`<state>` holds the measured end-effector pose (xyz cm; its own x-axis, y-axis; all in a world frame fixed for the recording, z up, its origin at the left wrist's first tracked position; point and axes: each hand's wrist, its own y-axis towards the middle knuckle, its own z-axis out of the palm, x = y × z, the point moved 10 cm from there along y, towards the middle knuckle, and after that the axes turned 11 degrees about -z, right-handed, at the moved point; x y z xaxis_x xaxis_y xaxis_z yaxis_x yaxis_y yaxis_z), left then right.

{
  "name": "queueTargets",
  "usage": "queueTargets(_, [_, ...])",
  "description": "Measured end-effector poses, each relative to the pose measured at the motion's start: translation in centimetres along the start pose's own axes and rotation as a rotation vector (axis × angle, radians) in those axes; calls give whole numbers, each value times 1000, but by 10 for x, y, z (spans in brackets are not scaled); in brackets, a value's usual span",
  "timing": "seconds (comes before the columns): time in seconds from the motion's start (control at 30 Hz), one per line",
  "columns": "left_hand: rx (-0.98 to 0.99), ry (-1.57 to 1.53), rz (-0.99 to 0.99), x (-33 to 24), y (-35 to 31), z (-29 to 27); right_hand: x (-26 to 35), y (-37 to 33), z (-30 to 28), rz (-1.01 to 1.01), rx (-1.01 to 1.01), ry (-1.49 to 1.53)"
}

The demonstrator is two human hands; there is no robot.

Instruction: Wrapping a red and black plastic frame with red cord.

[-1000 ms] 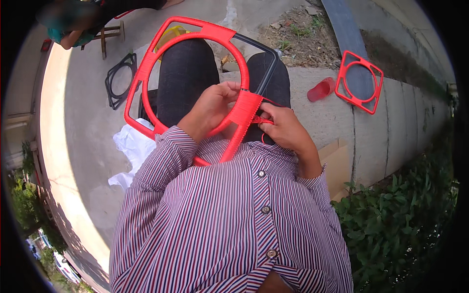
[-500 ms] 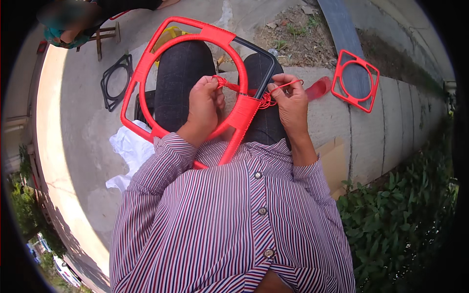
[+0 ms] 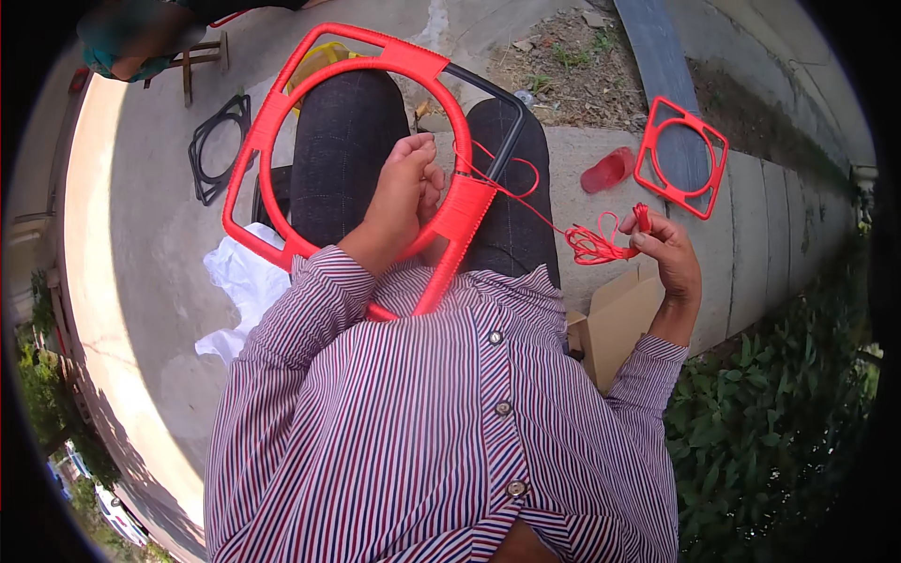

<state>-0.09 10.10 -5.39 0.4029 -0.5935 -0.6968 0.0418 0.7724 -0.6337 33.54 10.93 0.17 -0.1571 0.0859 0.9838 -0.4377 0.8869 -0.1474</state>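
Observation:
A frame (image 3: 467, 208) with a round ring inside a squarish outline rests across my lap, mostly wound in red cord. One black stretch (image 3: 512, 127) at its upper right is bare. My left hand (image 3: 405, 190) is over the ring's opening, its fingers curled in and nothing visible in them; its wrist crosses the ring's lower side. Out to the right, my right hand (image 3: 664, 250) pinches a bundle of red cord (image 3: 601, 248), loops dangling beside the fingers. From there a strand runs back to the frame, curling loosely around the join of the red winding and the black bar.
A finished-looking red frame (image 3: 715, 178) leans at the right beside a red slipper (image 3: 608, 170). A cardboard box (image 3: 619, 314) stands by my right hip, near leafy bushes (image 3: 770, 432). Left are a black frame (image 3: 194, 150) and white cloth (image 3: 246, 291). Another person (image 3: 131, 38) is at upper left.
My right hand has swung right, away from the frame, drawing the cord out. The bundle that was at my left hand is now in my right; my left hand has stayed near its place.

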Motion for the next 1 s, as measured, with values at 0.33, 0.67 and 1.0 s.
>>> queueTargets(0.33, [325, -162, -252, 14, -7, 46, -50, 28, 14, -178, -379, 828])
queueTargets(0.67, [325, -97, -249, 19, -12, 48, -33, 53, 84, 7, -155, 158])
queueTargets(1.0, [390, -216, -275, 24, -4, 45, -69, 16, 101, 62, -242, 320])
